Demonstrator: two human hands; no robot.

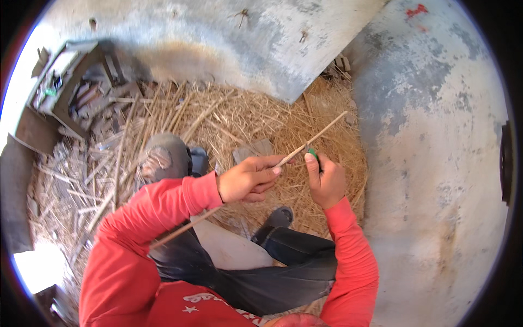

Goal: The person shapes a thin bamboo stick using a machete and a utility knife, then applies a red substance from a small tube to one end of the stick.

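A long, thin pale strip of wood or cane runs on a slant across the middle of the view. My left hand is closed around it, and its lower end passes under my left forearm toward my lap. To the right, my right hand is closed on a small green-handled tool, with the thumb along its top. The tool's upper end meets the strip or lies just beside it. Its working end is too small to make out, so I cannot tell its exact kind.
Straw-like shavings cover the floor ahead, with several long sticks at the left. A worn wooden frame stands at the far left. My bent knee rises behind my left arm. A patchy wall bounds the right side.
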